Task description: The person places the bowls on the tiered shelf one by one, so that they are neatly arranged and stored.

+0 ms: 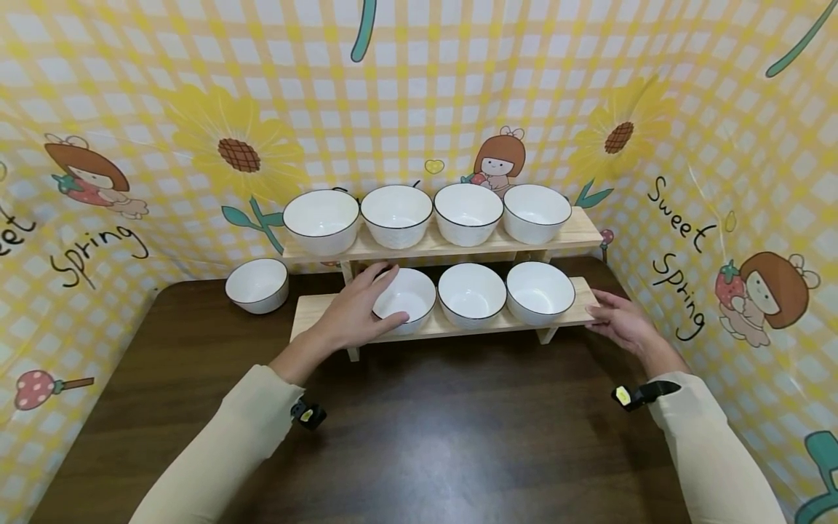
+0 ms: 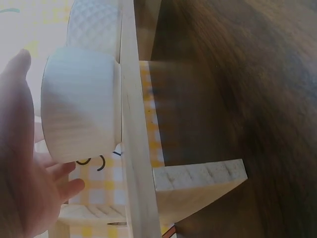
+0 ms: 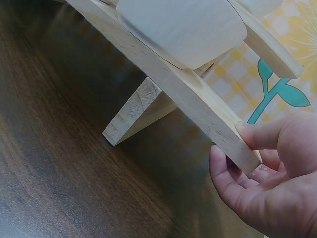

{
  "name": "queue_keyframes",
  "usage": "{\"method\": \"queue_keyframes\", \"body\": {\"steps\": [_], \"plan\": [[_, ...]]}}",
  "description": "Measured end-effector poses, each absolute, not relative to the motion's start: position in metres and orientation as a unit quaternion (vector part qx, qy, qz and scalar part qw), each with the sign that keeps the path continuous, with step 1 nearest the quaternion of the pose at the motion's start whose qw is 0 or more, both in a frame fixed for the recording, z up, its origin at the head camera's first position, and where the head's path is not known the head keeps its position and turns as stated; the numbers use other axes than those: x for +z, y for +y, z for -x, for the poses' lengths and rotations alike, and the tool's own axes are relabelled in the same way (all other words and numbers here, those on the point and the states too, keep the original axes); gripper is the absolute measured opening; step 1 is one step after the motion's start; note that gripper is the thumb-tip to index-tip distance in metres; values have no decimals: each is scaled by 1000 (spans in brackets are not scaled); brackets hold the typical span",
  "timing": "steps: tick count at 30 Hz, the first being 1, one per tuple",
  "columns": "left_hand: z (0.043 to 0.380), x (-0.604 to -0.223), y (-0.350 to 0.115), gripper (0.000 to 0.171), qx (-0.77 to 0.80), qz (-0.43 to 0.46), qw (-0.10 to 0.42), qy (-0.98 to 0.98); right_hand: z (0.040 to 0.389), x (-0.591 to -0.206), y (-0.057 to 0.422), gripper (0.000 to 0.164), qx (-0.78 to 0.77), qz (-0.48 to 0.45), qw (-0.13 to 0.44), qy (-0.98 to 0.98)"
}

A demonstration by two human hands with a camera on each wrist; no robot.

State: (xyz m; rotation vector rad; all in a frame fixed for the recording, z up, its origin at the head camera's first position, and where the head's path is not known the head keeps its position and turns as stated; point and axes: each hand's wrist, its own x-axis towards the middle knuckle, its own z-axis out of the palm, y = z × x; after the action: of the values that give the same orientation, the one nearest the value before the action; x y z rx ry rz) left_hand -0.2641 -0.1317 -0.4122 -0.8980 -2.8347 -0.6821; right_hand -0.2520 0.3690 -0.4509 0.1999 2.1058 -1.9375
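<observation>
A two-tier wooden stand holds white bowls with dark rims. At the left of its lower shelf, my left hand is spread around the left side of a bowl. In the left wrist view the thumb lies above that bowl's rim, apart from it, and loosely bent fingers are beside its wall; whether they touch is unclear. My right hand pinches the right end of the lower shelf, thumb on top and fingers beneath. Two more bowls, a middle one and a right one, share this shelf.
Several bowls, one of them at the left end, line the upper shelf. A single bowl stands on the dark wooden table, left of the stand. Yellow checked cloth hangs behind and at both sides.
</observation>
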Motion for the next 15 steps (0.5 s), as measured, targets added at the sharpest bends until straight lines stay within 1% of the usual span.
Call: {"method": "queue_keyframes", "body": {"steps": [15], "plan": [[247,-402,-147,83,-164,322,93,-928,253,-454,370,70,-673,-61,133,725]]}}
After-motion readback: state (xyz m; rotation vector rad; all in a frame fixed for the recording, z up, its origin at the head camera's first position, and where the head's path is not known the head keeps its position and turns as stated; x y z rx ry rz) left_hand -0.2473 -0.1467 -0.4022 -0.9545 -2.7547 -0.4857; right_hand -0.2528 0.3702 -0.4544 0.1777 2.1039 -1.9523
